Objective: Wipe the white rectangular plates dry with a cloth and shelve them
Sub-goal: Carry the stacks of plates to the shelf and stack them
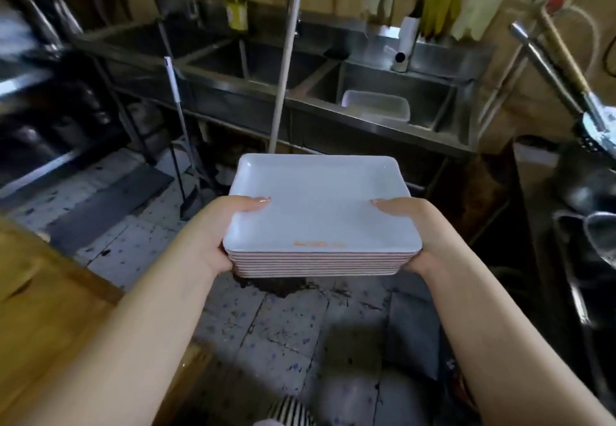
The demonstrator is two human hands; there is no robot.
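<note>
A stack of several white rectangular plates [320, 205] is held level in front of me, above the tiled floor. The top plate has a small orange mark near its front edge. My left hand [220, 232] grips the stack's left side, thumb on top and fingers underneath. My right hand [416, 229] grips the right side the same way. No cloth is in view.
A steel triple sink [336, 69] runs along the back, with a clear plastic tub [376, 104] in its right basin. A mop handle [283, 69] leans against it. A wooden counter [43, 295] is at the left, hanging ladles and pots [590, 212] at the right.
</note>
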